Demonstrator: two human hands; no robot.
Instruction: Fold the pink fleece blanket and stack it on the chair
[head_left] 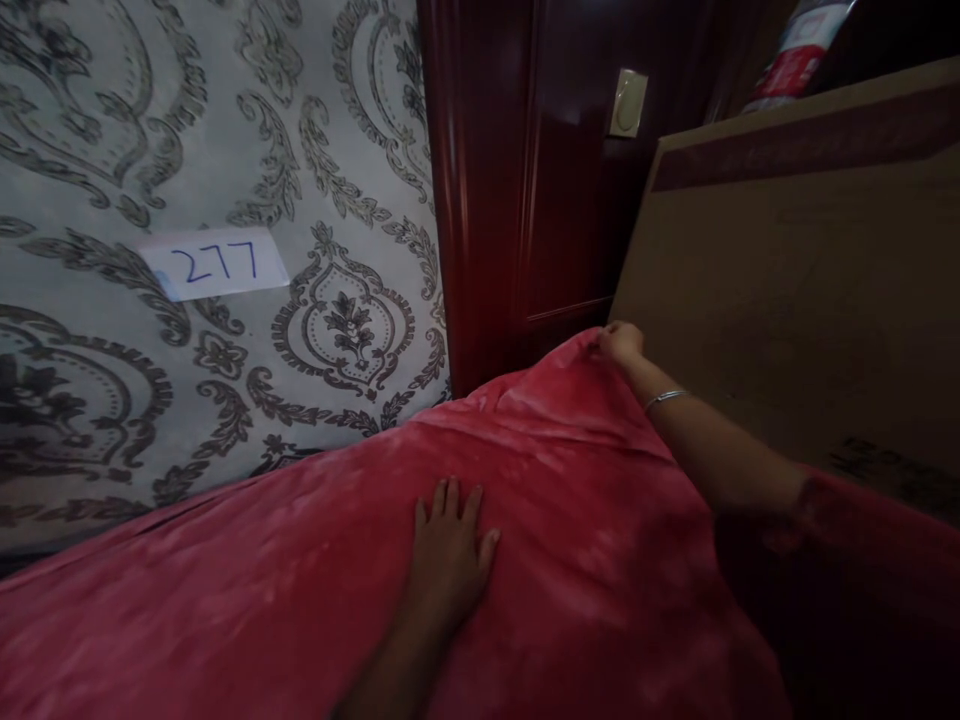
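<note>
A plush red blanket (315, 580) fills the lower part of the frame, soft, faintly mottled pink and creased, below patterned wallpaper (112, 120) bearing a label (214, 263) marked 277 at the left. At lower centre the left hand (448, 545) lies flat on it, fingers spread. Right of centre, the right hand (621, 343), bracelet (664, 398) on its wrist, pinches the blanket's far corner beside the cardboard box (810, 290).

A white label (215, 264) stuck on the patterned wallpaper (90, 130) reads "277" in blue handwriting.
</note>
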